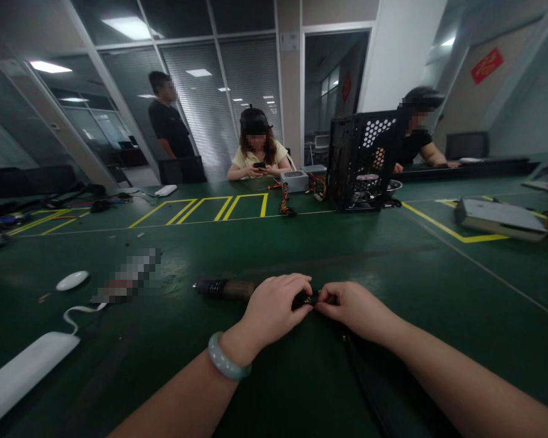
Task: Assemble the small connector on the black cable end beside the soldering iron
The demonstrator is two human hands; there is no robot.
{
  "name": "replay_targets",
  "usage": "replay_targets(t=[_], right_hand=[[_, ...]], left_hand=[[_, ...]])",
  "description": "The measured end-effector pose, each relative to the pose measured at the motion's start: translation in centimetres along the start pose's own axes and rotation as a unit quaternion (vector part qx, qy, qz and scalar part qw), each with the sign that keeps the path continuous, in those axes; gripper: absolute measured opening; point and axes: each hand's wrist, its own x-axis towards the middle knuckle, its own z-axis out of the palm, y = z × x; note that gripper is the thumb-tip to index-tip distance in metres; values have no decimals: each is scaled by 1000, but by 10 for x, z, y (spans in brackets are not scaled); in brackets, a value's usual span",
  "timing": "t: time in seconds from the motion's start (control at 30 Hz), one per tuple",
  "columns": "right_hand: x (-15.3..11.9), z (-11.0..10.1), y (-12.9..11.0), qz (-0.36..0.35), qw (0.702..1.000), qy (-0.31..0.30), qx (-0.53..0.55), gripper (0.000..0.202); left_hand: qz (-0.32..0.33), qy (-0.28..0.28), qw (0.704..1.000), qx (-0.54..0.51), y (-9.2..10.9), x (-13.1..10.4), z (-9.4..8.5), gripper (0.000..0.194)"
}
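Note:
On the green table lies a dark cylindrical tool (226, 289) with a metal tip pointing left; its right end is hidden behind my left hand (276, 304). The fingers of my left hand curl around a small dark part (307, 300) with a bright metallic spot. Close against it on the right, my right hand (354, 307) pinches something dark whose shape I cannot make out. A black cable (363, 377) runs from under my right hand down toward the near edge. A pale bangle circles my left wrist.
A black computer case (363, 161) and a power supply (295, 180) stand at the far side. A white power bank (27, 377), a white mouse (72, 280) and a blurred-out item lie left. A grey box (500, 219) is at right. Three people are beyond the table.

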Motion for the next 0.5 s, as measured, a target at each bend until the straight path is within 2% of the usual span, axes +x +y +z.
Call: replay_targets(t=[0.1,0.27,0.5], right_hand=[[0,0,2,-1,1000,3,-5,18],[-2,1,4,-12,1000,5,2,18],[-3,1,4,-15,1000,10,2,17]], left_hand=[[-10,1,1000,2,-1,0,1,16],[11,-10,1000,-4,0,0,0,9],[-12,24,1000,-8,1,-1,2,16]])
